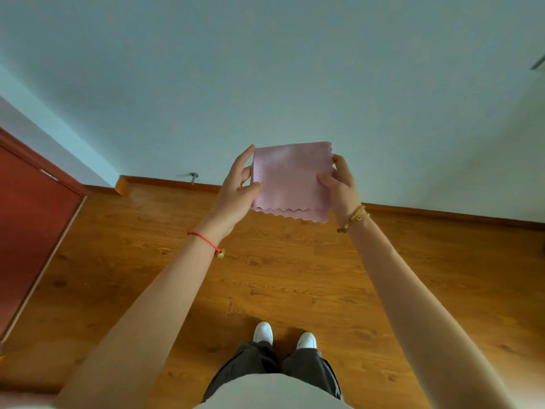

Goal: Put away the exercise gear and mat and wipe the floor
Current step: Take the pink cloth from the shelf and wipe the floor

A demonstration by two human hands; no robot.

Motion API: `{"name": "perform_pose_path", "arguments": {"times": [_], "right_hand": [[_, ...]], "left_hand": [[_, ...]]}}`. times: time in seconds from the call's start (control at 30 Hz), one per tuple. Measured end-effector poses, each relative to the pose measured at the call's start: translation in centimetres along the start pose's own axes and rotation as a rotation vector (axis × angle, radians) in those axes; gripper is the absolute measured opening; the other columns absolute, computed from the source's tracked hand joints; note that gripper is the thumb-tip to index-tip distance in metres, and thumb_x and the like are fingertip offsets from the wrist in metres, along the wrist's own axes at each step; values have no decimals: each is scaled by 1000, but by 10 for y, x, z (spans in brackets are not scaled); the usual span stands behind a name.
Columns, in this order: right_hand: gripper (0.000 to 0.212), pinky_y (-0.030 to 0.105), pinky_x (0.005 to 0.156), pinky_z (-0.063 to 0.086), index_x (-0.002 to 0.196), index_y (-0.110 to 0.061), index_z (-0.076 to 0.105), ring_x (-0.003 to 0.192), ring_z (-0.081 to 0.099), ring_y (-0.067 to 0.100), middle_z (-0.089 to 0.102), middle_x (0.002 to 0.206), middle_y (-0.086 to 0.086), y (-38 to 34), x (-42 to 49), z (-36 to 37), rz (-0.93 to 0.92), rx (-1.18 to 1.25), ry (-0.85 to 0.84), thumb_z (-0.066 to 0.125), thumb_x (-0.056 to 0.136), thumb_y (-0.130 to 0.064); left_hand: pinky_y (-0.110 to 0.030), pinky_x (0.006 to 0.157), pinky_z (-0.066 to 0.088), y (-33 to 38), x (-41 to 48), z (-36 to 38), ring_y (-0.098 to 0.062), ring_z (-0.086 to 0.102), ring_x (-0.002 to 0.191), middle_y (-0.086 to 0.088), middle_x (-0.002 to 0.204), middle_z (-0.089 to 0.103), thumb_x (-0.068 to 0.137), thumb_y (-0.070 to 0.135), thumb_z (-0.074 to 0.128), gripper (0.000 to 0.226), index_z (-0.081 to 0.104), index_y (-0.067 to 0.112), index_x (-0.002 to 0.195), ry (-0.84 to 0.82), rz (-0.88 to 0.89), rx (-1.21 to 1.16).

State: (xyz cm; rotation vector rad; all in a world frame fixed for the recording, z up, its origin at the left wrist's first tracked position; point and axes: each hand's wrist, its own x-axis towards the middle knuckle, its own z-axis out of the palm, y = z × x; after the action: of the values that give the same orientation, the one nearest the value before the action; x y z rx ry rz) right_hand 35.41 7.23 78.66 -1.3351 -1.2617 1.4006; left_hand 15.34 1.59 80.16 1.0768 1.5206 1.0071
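Note:
A pink cleaning cloth [290, 180] with wavy edges hangs folded in front of me at chest height, before a pale wall. My left hand [237, 190] pinches its left edge between thumb and fingers. My right hand [340, 184] grips its right edge the same way. Both arms reach forward over the wooden floor [280, 276]. No mat or exercise gear shows in this view.
I stand on the wood floor close to the wall, my white shoes [284, 336] pointing at it. A dark red door [29, 231] stands at the left. A small metal door stop [193, 178] sticks up by the skirting board.

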Motion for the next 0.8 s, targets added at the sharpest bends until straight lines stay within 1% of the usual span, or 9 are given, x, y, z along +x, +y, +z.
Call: {"name": "perform_pose_path", "arguments": {"times": [0.1,0.23,0.33,0.4,0.47,0.53,0.6,0.73,0.8], "right_hand": [[34,33,71,44,109,-13,50,87,53,22,55,93,7,-22,-26,6,-53,61,2,49,75,-15],[36,31,68,41,107,-13,49,86,49,22,51,91,6,-32,-60,4,-57,119,-28,50,71,-12],[38,31,66,41,108,-13,51,85,49,22,51,89,6,-32,-85,1,-38,161,-52,51,70,-10],[38,30,65,41,107,-13,52,85,49,23,52,88,7,-31,-98,-2,-29,180,-79,52,69,-8],[43,30,63,43,112,-10,51,85,50,24,53,89,6,-31,-106,-7,-15,159,-127,52,69,-10],[51,29,65,47,121,-5,49,89,54,24,56,95,6,-32,-109,-10,-7,128,-179,52,70,-12],[55,29,66,49,126,-6,48,91,55,23,58,98,5,-33,-108,-11,2,110,-224,53,72,-14],[55,29,69,49,127,-9,48,94,56,22,59,102,3,-37,-100,-6,6,68,-327,53,73,-17],[54,32,72,50,126,-10,48,96,57,24,59,104,4,-40,-95,3,-2,57,-385,54,73,-18]], "left_hand": [[-50,107,48,21,-28,-9,-22,39,144,0,160,34,101,5,51,71,26,46,153,7,49,-19],[-43,103,51,32,-63,-15,-21,45,140,0,158,37,100,4,52,73,27,48,152,-3,65,-42],[-42,92,55,32,-91,-11,-16,60,120,4,148,48,99,4,53,73,28,46,152,4,73,-38],[-46,90,56,30,-107,-8,-13,62,108,17,134,55,100,4,53,72,28,47,152,24,68,-34],[-48,97,55,27,-120,-5,-11,60,117,18,134,56,100,6,54,72,28,50,150,47,45,-57],[-41,101,54,26,-131,-1,-12,54,128,9,147,49,100,7,54,72,29,52,150,83,23,-92],[-27,89,56,28,-138,2,-9,54,124,13,145,47,101,7,54,71,28,50,151,124,8,-107],[-18,74,58,30,-154,7,9,60,92,38,119,48,102,10,53,69,26,50,152,235,-7,-122],[-15,73,56,30,-161,5,13,59,89,38,122,47,102,11,53,67,27,50,151,297,-3,-127]]}}
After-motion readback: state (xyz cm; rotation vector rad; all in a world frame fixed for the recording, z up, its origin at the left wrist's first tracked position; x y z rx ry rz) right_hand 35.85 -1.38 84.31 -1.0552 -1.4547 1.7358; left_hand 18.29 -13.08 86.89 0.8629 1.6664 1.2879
